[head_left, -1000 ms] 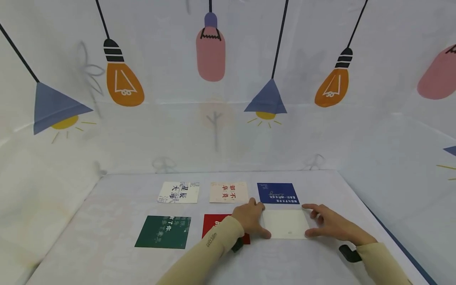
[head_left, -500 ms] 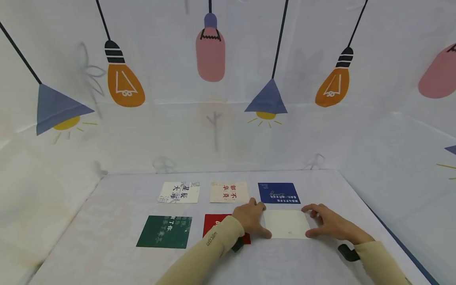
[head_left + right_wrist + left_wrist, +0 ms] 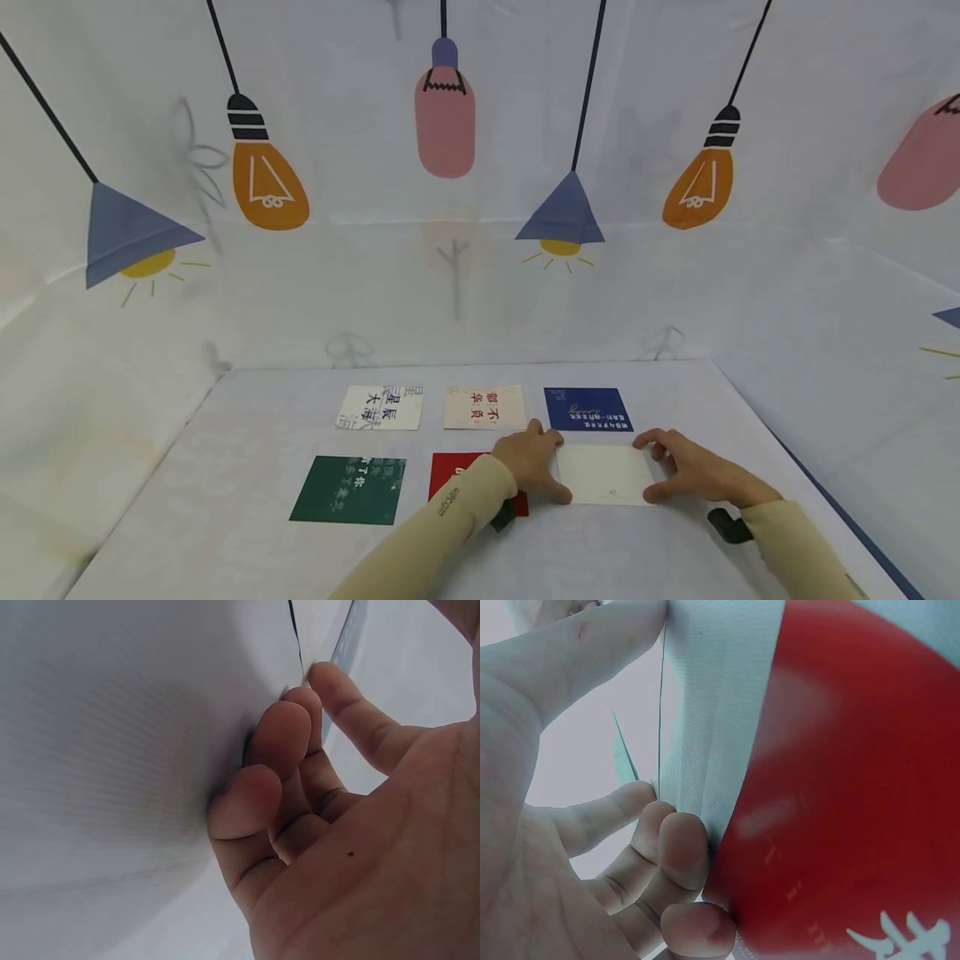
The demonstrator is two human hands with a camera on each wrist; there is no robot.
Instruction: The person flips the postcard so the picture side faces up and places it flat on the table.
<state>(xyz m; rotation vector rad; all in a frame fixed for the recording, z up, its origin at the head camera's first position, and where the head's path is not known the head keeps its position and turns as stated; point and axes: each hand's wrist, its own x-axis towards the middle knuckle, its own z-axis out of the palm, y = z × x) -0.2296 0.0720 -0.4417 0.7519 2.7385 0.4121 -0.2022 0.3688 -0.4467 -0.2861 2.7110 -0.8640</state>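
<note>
A blank off-white square card (image 3: 604,475) lies flat on the white-covered table, between both hands in the head view. My left hand (image 3: 527,460) touches its left edge, index finger near the far corner and thumb near the close one. At the right edge, my right hand (image 3: 693,469) is spread the same way, thumb and index finger by the corners. Their other fingers bend loosely onto the cloth, as both wrist views show. Partly hidden under my left wrist is a red card (image 3: 453,468), which fills much of the left wrist view. Just beyond the blank card lies a dark blue card (image 3: 588,409).
A cream card with red characters (image 3: 484,407) and a white card with dark characters (image 3: 381,407) continue the back row leftward. In the front row, a green card (image 3: 348,490) is leftmost. The table's right edge (image 3: 825,496) runs beyond my right hand.
The head view has shifted very slightly. Both hands keep their places at the blank card's edges, and all the cards stay where they were.
</note>
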